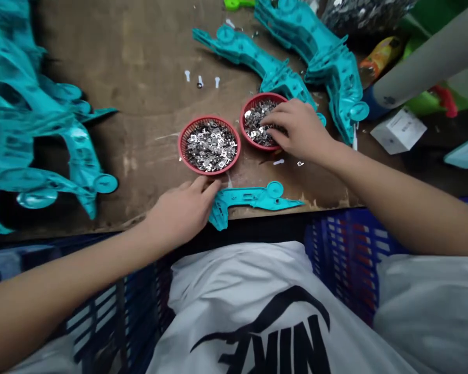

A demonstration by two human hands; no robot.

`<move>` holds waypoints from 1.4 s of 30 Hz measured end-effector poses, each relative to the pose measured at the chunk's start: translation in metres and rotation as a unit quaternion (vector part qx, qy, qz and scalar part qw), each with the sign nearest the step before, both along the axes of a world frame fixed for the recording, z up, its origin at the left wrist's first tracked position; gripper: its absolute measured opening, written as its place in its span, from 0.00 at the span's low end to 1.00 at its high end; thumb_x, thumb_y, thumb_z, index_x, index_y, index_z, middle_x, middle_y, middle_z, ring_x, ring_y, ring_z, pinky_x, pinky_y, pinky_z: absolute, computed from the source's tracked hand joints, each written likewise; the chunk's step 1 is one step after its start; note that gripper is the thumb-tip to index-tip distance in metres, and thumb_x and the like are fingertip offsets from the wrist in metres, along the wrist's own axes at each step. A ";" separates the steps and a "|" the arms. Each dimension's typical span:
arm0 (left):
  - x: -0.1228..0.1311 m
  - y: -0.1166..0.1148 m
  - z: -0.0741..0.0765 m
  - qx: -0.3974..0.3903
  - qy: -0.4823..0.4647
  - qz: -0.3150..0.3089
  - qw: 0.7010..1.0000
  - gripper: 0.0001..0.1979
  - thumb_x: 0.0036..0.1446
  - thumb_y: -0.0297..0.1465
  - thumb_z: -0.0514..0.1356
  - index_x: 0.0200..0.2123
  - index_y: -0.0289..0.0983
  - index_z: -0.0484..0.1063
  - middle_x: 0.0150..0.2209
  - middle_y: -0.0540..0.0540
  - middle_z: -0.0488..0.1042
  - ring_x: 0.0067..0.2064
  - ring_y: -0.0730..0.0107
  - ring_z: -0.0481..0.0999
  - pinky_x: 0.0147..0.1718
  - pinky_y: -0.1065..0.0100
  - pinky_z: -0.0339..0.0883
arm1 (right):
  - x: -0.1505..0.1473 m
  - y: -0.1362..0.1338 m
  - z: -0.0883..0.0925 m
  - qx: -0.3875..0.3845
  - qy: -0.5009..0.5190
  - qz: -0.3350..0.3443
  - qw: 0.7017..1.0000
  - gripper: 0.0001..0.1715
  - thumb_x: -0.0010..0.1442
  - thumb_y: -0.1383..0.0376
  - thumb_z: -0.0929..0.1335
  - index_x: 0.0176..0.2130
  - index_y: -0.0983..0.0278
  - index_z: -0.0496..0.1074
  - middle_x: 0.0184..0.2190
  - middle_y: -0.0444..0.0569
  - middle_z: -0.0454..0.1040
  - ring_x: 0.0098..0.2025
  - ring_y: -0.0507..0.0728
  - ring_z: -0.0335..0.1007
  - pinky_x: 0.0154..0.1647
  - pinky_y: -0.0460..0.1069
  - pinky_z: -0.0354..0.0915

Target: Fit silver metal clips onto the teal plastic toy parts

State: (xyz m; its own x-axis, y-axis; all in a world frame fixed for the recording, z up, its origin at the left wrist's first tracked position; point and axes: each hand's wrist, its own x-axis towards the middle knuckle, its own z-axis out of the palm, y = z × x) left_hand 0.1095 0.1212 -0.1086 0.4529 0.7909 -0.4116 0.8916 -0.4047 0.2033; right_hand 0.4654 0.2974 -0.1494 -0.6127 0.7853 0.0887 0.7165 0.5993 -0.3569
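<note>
Shirt (226,280) below, left hand (181,210) touches teal plastic part (253,198).

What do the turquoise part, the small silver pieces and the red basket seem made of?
The turquoise part looks like glossy moulded plastic, by its smooth, shiny surface. The small silver pieces look like stamped metal, bright and flat. The red basket looks like matt perforated plastic.

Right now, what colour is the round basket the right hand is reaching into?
The round plastic basket is red, best seen in the head view.
</note>
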 end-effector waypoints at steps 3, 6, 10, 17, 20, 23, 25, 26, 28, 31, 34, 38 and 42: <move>-0.001 -0.025 0.013 0.017 0.049 -0.097 0.994 0.35 0.82 0.30 0.53 0.82 0.44 0.83 0.81 0.24 0.81 0.71 0.17 0.89 0.51 0.26 0.94 | -0.006 -0.009 0.005 -0.010 0.009 0.007 1.000 0.26 0.88 0.54 0.70 0.76 0.46 0.89 0.69 0.55 0.89 0.74 0.80 0.79 0.78 0.78 0.73; -0.007 -0.040 0.006 -0.016 0.001 -0.180 0.984 0.35 0.80 0.30 0.57 0.81 0.57 0.86 0.87 0.36 0.77 0.83 0.20 0.81 0.58 0.24 0.95 | -0.009 -0.013 0.003 -0.021 -0.001 0.017 1.000 0.28 0.85 0.56 0.73 0.77 0.44 0.88 0.68 0.55 0.87 0.73 0.80 0.78 0.77 0.79 0.73; -0.020 -0.043 -0.014 -0.036 -0.051 -0.174 0.983 0.42 0.78 0.27 0.57 0.88 0.59 0.78 0.93 0.41 0.66 0.92 0.22 0.68 0.66 0.15 0.90 | -0.007 -0.015 0.000 -0.018 -0.031 0.011 0.999 0.25 0.86 0.53 0.72 0.74 0.46 0.89 0.64 0.56 0.86 0.70 0.80 0.79 0.73 0.77 0.74; -0.045 -0.027 -0.017 -0.083 -0.137 -0.068 0.985 0.51 0.76 0.30 0.60 0.92 0.79 0.62 0.94 0.56 0.62 0.94 0.27 0.63 0.73 0.12 0.84 | -0.006 -0.016 0.004 -0.010 -0.053 -0.012 0.998 0.23 0.89 0.54 0.69 0.69 0.45 0.91 0.65 0.54 0.87 0.73 0.82 0.78 0.71 0.75 0.73; -0.053 -0.019 -0.022 -0.112 -0.144 -0.042 0.982 0.49 0.76 0.33 0.60 0.92 0.78 0.64 0.94 0.57 0.61 0.94 0.29 0.62 0.81 0.11 0.77 | -0.010 -0.017 0.009 -0.005 -0.065 -0.007 0.998 0.23 0.90 0.53 0.69 0.71 0.47 0.91 0.65 0.55 0.87 0.73 0.81 0.77 0.71 0.75 0.73; -0.055 -0.011 -0.030 -0.127 -0.169 -0.035 0.977 0.46 0.75 0.35 0.61 0.90 0.76 0.69 0.93 0.60 0.65 0.95 0.35 0.61 0.92 0.19 0.66 | -0.015 -0.019 0.016 -0.015 -0.095 -0.012 0.995 0.24 0.91 0.53 0.68 0.70 0.47 0.91 0.68 0.55 0.88 0.73 0.80 0.75 0.72 0.76 0.72; -0.052 -0.007 -0.033 -0.128 -0.186 -0.042 0.973 0.45 0.75 0.35 0.61 0.89 0.74 0.72 0.92 0.60 0.67 0.95 0.37 0.62 0.95 0.23 0.59 | -0.017 -0.019 0.021 -0.018 -0.115 -0.022 0.993 0.24 0.92 0.51 0.66 0.69 0.45 0.90 0.69 0.52 0.89 0.75 0.79 0.73 0.73 0.76 0.71; -0.051 -0.005 -0.033 -0.127 -0.190 -0.049 0.972 0.45 0.75 0.35 0.61 0.89 0.73 0.73 0.92 0.59 0.68 0.95 0.37 0.62 0.96 0.22 0.56 | -0.018 -0.019 0.023 -0.017 -0.124 -0.028 0.992 0.24 0.93 0.50 0.66 0.68 0.45 0.90 0.69 0.51 0.89 0.76 0.79 0.72 0.74 0.76 0.71; -0.047 -0.003 -0.032 -0.126 -0.193 -0.071 0.970 0.44 0.75 0.34 0.61 0.88 0.71 0.75 0.91 0.57 0.70 0.95 0.37 0.63 0.96 0.20 0.53 | -0.020 -0.019 0.027 -0.015 -0.138 -0.039 0.990 0.24 0.93 0.50 0.65 0.65 0.45 0.90 0.70 0.50 0.89 0.77 0.79 0.71 0.76 0.77 0.70; -0.046 0.002 -0.029 -0.119 -0.196 -0.077 0.970 0.43 0.74 0.35 0.60 0.86 0.72 0.77 0.91 0.57 0.71 0.95 0.36 0.63 0.95 0.18 0.52 | -0.021 -0.019 0.033 -0.018 -0.153 -0.042 0.987 0.20 0.91 0.53 0.67 0.62 0.48 0.89 0.73 0.52 0.87 0.79 0.82 0.72 0.77 0.79 0.70; -0.048 0.010 -0.025 -0.138 -0.174 -0.043 0.974 0.41 0.72 0.37 0.62 0.84 0.73 0.80 0.89 0.58 0.73 0.96 0.35 0.60 0.96 0.17 0.49 | -0.021 -0.017 0.040 -0.032 -0.135 -0.063 0.988 0.14 0.88 0.56 0.71 0.62 0.51 0.87 0.72 0.55 0.88 0.78 0.81 0.77 0.79 0.77 0.72; -0.047 0.022 -0.014 -0.150 -0.155 -0.028 0.976 0.36 0.67 0.40 0.63 0.76 0.62 0.88 0.83 0.51 0.80 0.96 0.30 0.61 0.95 0.16 0.52 | -0.021 -0.017 0.053 -0.035 -0.103 -0.129 0.986 0.11 0.87 0.57 0.72 0.59 0.55 0.86 0.65 0.55 0.92 0.69 0.73 0.87 0.79 0.68 0.77; -0.040 0.033 0.008 -0.073 -0.143 -0.057 0.985 0.27 0.75 0.43 0.54 0.64 0.55 0.92 0.64 0.39 0.89 0.76 0.21 0.87 0.78 0.14 0.80 | -0.017 -0.020 0.064 -0.003 -0.100 -0.137 0.985 0.12 0.88 0.54 0.71 0.61 0.48 0.87 0.63 0.53 0.93 0.66 0.72 0.87 0.78 0.69 0.80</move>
State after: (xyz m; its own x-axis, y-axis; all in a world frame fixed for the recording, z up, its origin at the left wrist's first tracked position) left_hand 0.0692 0.1539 -0.1011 0.6497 0.6696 -0.3599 0.7395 -0.4469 0.5035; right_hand 0.4486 0.2779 -0.0853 -0.3824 0.9238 -0.0175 0.9076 0.3720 -0.1945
